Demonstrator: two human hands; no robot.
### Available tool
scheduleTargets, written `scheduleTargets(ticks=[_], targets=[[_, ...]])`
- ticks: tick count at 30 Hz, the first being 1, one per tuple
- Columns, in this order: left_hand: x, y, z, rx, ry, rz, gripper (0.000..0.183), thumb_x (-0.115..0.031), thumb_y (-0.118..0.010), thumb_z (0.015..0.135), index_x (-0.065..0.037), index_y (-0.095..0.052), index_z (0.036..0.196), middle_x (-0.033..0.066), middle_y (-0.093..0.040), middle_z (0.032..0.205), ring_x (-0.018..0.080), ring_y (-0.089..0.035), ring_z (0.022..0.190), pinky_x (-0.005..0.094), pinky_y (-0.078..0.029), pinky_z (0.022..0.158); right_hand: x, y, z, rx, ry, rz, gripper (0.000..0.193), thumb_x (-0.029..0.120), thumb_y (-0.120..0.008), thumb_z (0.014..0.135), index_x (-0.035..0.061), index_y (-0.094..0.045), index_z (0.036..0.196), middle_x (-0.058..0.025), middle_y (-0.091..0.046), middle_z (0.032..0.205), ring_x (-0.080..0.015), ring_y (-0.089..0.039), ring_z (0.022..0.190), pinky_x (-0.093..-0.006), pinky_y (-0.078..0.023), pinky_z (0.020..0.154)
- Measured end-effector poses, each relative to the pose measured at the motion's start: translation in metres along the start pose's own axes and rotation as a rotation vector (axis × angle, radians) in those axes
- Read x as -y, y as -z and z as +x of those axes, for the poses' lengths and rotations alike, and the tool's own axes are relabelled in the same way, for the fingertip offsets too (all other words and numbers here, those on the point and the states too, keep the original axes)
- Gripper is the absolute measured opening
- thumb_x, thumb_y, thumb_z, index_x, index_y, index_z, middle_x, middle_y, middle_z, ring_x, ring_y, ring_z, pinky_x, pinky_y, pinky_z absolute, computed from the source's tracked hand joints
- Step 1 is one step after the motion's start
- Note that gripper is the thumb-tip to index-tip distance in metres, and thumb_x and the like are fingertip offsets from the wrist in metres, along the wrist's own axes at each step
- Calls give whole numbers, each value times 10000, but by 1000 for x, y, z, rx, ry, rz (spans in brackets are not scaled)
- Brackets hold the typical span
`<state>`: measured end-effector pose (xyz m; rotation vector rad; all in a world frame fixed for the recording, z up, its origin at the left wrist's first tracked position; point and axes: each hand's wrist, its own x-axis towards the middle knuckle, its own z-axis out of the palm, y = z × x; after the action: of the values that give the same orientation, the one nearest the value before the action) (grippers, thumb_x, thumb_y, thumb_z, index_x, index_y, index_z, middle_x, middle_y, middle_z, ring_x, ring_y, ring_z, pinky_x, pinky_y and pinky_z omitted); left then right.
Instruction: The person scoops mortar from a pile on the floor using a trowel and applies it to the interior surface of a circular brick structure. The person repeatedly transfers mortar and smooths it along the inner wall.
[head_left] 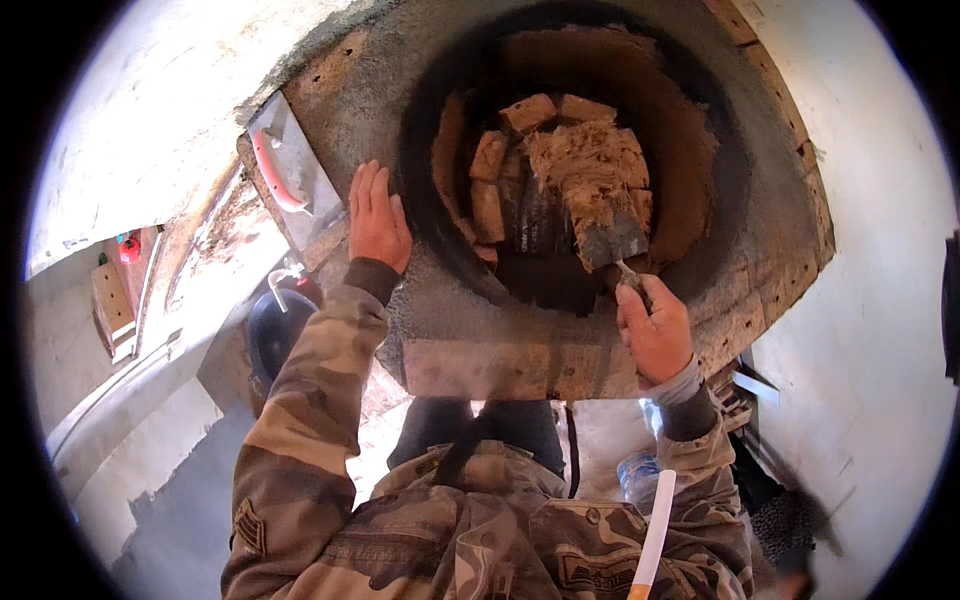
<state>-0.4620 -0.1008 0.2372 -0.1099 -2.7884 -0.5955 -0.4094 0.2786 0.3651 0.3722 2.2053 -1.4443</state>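
Note:
My right hand (657, 328) is wrapped round the handle of a trowel (615, 241), its grey blade reaching down into a round, brick-lined pit (690, 190). The blade touches the near end of a heap of wet brown clay mortar (575, 165). Around and partly under this mortar stand several tan bricks (488, 155) in a ring. My left hand (378, 222) rests flat, fingers stretched, on the grey mortared top (440, 330) left of the opening. Nothing is in it.
A plastering float (290, 165) with a pink handle lies left of my left hand. Below it stands a dark bucket (275, 335) under a white pipe. Bricks (480, 370) edge the near side. A white cigarette (655, 530) shows low in view.

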Motion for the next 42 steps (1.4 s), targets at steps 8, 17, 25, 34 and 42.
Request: scheduleTargets(ticks=[8, 17, 25, 34, 42], targets=[[-8, 4, 9, 48, 25, -9, 448, -17, -546, 938, 28, -468, 1377, 241, -440, 1477, 443, -383, 1408, 512, -329, 1177, -4, -78, 86, 445, 234, -849, 254, 59, -601, 866, -65, -606, 1087, -288, -697, 946, -467, -693, 875, -494, -582, 752], [-10, 8, 8, 69, 50, 6, 424, -26, -540, 948, 35, -487, 1364, 235, -432, 1481, 438, -383, 1410, 503, -331, 1176, 16, -117, 89, 750, 191, -880, 357, 33, -640, 775, -169, -556, 1057, -349, -661, 980, -483, -695, 891, -481, -592, 770], [-10, 6, 8, 62, 61, 45, 436, -21, -584, 916, 29, -507, 1343, 218, -446, 1464, 429, -401, 1396, 495, -358, 1162, 34, -105, 59, 871, 387, -1053, 333, 32, -670, 787, -174, -599, 1040, -311, -657, 943, -418, -716, 865, -434, -606, 735], [-8, 4, 6, 61, 63, 46, 412, -34, -578, 921, 25, -521, 1325, 211, -444, 1469, 422, -391, 1402, 491, -359, 1163, 46, -63, 41, 899, 501, -1142, 298, 24, -642, 778, -114, -599, 1039, -272, -654, 909, -413, -714, 842, -450, -592, 725], [-10, 8, 6, 68, 64, 39, 405, -23, -551, 939, 16, -514, 1340, 210, -433, 1483, 417, -386, 1410, 488, -349, 1170, 71, 21, 92, 682, 5, -606, 151, 75, -606, 808, -50, -576, 886, -315, -651, 862, -464, -674, 781, -519, -553, 681]])
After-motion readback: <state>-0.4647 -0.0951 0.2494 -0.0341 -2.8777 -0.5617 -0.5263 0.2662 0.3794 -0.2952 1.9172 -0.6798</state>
